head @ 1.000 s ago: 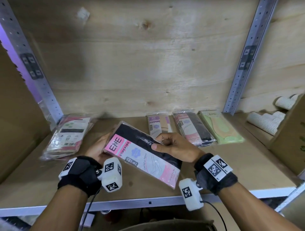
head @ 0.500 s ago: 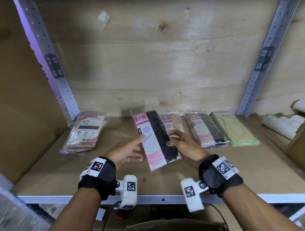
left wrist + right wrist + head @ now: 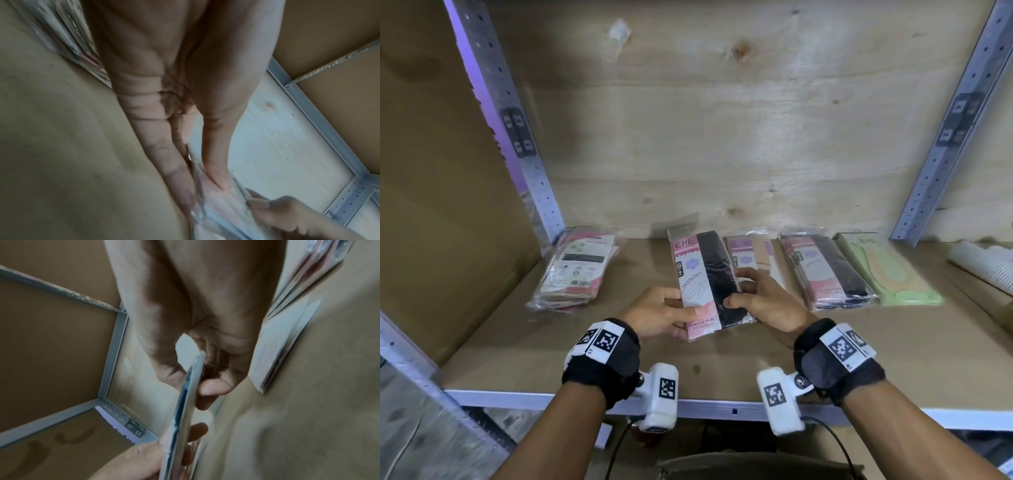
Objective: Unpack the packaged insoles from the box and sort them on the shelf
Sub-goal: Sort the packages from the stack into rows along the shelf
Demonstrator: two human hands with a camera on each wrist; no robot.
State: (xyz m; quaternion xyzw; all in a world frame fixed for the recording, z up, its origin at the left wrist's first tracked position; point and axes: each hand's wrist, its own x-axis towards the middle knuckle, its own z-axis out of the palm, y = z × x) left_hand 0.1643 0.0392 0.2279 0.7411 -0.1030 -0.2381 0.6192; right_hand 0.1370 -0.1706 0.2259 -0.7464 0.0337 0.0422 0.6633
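A flat pink-and-black insole packet (image 3: pixel 705 281) in clear wrap is held lengthwise just above the wooden shelf (image 3: pixel 825 359). My left hand (image 3: pixel 688 310) pinches its near left edge, thumb on top. On the right edge, my right hand (image 3: pixel 736 291) pinches it too. The left wrist view shows my left hand (image 3: pixel 197 186) gripping the packet (image 3: pixel 216 203). Edge-on in the right wrist view, the packet (image 3: pixel 185 402) sits in my right hand (image 3: pixel 195 381). Behind lie a beige packet (image 3: pixel 753 253), a pink-and-black stack (image 3: pixel 825 270), a green packet (image 3: pixel 887 274) and a left pile (image 3: pixel 575 270).
Grey perforated uprights (image 3: pixel 517 137) (image 3: pixel 945 137) frame the bay in front of a plywood back wall. A cardboard panel (image 3: pixel 431 205) closes the left side. White ribbed rolls (image 3: pixel 983 263) lie at the far right. The shelf's front edge has a pale metal rail (image 3: pixel 722 407).
The packet has turned from slanting to lengthwise and moved back towards the row. My left hand, which only touched its edge, now pinches it.
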